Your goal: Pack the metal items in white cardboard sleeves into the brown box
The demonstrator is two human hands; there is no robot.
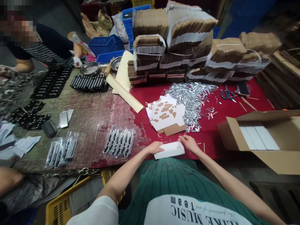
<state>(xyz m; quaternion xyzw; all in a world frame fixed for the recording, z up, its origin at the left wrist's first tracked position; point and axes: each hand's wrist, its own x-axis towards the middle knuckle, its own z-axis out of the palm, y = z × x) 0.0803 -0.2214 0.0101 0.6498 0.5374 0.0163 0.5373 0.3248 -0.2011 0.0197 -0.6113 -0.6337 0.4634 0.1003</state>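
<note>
A small white box (pixel 170 150) lies at the table's front edge, close against my body. My left hand (pixel 155 147) is closed round its left end, with the thumb on the top face. At the box's right end is my right hand (pixel 189 143), its fingers pinched together by the upper corner. Whether those fingertips grip the box's flap or some small piece is too small to tell. Just beyond the box, white and brown cardboard sheets (pixel 174 128) carry small brown cut pieces (pixel 165 115). A heap of shiny metal clips (pixel 187 97) spreads behind them.
An open carton (pixel 260 156) with several white boxes (pixel 259 137) stands at right. Scissors (pixel 227 94) lie on the red cloth. Bundled cardboard stacks (pixel 150 50) line the back. Wrapped metal parts (pixel 119 142) rest at left. A co-worker's gloved hand (pixel 77 61) is at far left.
</note>
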